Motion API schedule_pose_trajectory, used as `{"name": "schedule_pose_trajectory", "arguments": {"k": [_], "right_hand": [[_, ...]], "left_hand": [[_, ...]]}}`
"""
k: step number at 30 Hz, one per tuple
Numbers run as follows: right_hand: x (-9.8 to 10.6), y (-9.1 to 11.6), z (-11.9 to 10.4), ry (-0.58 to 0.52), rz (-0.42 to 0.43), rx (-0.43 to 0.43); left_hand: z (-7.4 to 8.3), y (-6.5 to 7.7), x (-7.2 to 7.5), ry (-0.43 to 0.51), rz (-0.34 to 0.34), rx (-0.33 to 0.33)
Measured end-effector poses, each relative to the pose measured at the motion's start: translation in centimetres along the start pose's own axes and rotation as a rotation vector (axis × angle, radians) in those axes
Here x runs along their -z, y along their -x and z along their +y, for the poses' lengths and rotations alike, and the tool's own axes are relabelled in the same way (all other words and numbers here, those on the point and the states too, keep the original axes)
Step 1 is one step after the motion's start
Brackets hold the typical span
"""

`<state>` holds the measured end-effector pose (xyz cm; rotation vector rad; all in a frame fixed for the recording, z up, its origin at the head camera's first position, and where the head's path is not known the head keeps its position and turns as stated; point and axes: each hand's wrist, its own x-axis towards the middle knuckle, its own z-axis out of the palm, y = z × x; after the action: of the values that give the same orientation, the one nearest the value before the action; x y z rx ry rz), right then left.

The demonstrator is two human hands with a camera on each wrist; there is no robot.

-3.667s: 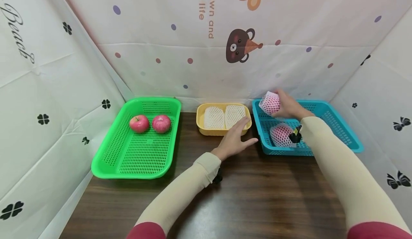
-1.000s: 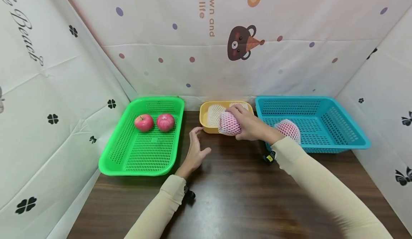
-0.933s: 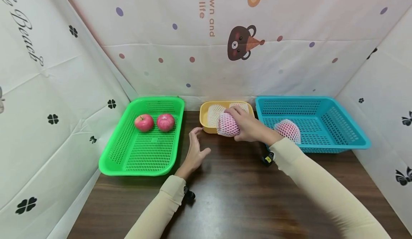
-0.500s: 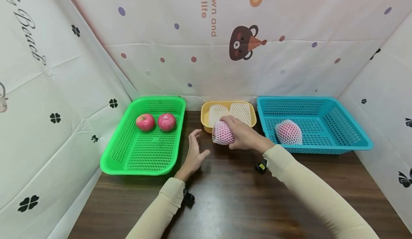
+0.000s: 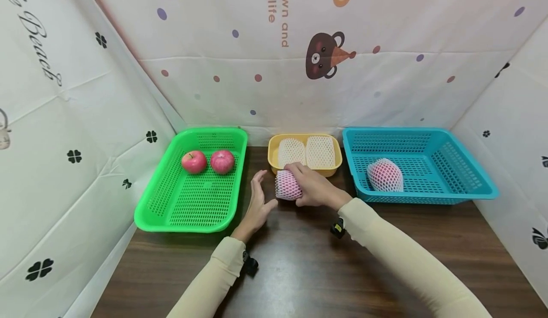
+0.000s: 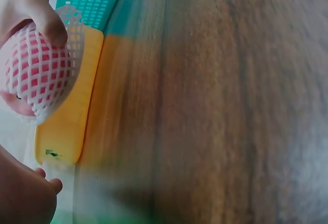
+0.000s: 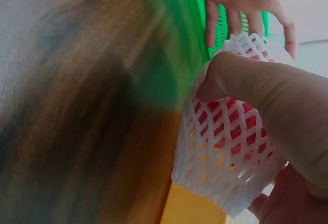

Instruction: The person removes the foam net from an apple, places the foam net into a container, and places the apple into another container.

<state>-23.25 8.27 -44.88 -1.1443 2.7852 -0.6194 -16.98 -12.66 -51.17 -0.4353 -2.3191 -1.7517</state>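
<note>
My right hand (image 5: pixel 313 186) grips an apple (image 7: pixel 236 126) in a white foam net sleeve (image 7: pixel 205 157), held in front of the small yellow basket. The thumb lies over the net in the right wrist view, and the apple's bare end shows in the left wrist view. My left hand (image 5: pixel 256 208) is beside it, fingers extended and thumb apart, holding nothing, close to the green basket's right side. Another netted apple (image 5: pixel 385 175) lies in the blue basket (image 5: pixel 428 197). Two bare apples, a smooth one (image 5: pixel 194 161) and a streaked one (image 5: pixel 222 161), lie in the green basket (image 5: pixel 180 228).
The yellow basket (image 5: pixel 274 166) stands at the back between the green and blue ones, holding two stacks of flat foam nets, a left stack (image 5: pixel 292 152) and a right stack (image 5: pixel 320 152). A printed cloth (image 5: pixel 192 90) hangs behind and at both sides of the brown table (image 5: pixel 317 270).
My right hand lifted the netted apple out of the blue basket and carried it left and toward me, past the yellow basket. My left hand moved left from the yellow basket, then stayed nearly still.
</note>
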Motion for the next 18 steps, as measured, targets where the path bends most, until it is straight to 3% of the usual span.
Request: {"name": "schedule_pose_trajectory", "arguments": {"k": [10, 18], "right_hand": [[-2.0, -0.5, -0.3, -0.008, 0.014, 0.035], [-2.8, -0.8, -0.4, 0.006, -0.015, 0.017]], "left_hand": [[0.2, 0.1, 0.2, -0.006, 0.012, 0.019], [3.9, 0.5, 0.9, 0.04, 0.0, 0.063]]}}
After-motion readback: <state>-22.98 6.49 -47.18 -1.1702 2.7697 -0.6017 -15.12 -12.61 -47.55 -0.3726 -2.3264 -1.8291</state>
